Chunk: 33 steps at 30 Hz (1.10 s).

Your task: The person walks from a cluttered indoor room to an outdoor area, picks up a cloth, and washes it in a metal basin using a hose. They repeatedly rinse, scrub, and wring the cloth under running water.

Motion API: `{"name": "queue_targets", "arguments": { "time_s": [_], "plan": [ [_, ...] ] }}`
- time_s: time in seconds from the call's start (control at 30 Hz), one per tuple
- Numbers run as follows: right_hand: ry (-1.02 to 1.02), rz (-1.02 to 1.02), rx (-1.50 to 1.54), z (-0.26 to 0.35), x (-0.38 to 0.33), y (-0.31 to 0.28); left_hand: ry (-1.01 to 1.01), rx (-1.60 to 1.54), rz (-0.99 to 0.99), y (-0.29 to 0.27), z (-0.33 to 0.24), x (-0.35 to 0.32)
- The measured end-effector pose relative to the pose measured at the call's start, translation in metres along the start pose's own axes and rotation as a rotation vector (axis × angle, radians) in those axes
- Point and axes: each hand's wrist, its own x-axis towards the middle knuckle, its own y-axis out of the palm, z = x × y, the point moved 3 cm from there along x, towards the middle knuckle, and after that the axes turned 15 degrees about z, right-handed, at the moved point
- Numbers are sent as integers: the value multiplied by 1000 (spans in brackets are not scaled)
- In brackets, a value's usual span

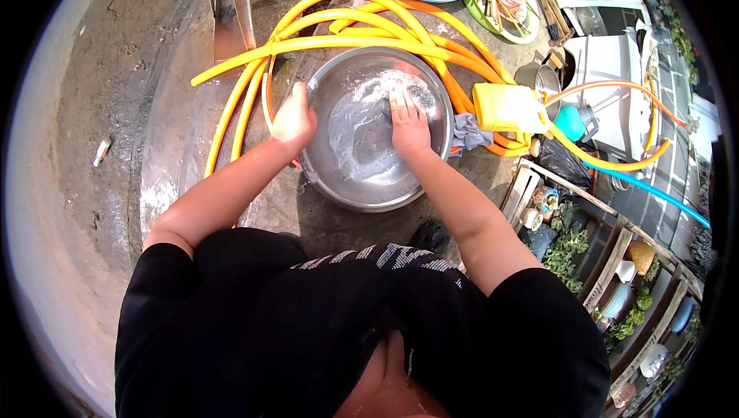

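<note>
Outdoors, in strong sunlight, a person leans over a round metal basin [377, 196] set on the wet ground [265, 196], the two hands apart and on opposite sides of it. The left hand [295, 119] is clamped on the rim, thumb uppermost and fingertips out of sight, while the right hand [409, 122] reaches inside, open and flat, its fingers toward the far wall beside a shallow pool of sudsy-looking water [356, 137]; whether anything lies beneath that palm cannot be told. Beyond both hands sprawl loops of orange hose [331, 45]. To the right of the right hand, a grey cloth [472, 132] lies just beside the basin, with a yellow container [500, 108] farther out. Wet metal is likely slippery, so the left hand would do best to brace the rim firmly while the right follows the wall's curve in slow, overlapping strokes, pressing lightly enough at the far edge to avoid tipping it.
</note>
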Motion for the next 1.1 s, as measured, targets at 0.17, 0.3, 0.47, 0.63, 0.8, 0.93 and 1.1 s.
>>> {"name": "queue_targets", "arguments": {
  "time_s": [0.17,0.3,0.47,0.63,0.8,0.93,1.1],
  "plan": [
    [-189,423,352,109,-71,0,-77,-145,-89,5,3,-8],
    [-308,130,469,111,9,-23,-51,-76,-63,2,5,-2],
    [57,24,230,27,28,-24,-81,-74,100,-14,-3,-6],
    [370,87,1054,-15,-17,5,-141,96,-372,-26,53,-7],
    [137,-483,905,-14,-71,-61,-262,-371,6,-12,125,2],
    [443,-476,868,-48,-110,-44,-95,-530,16,-7,146,-35],
    [519,-277,1164,-58,-97,-12,56,-530,203,-12,55,-112]
  ]
}}
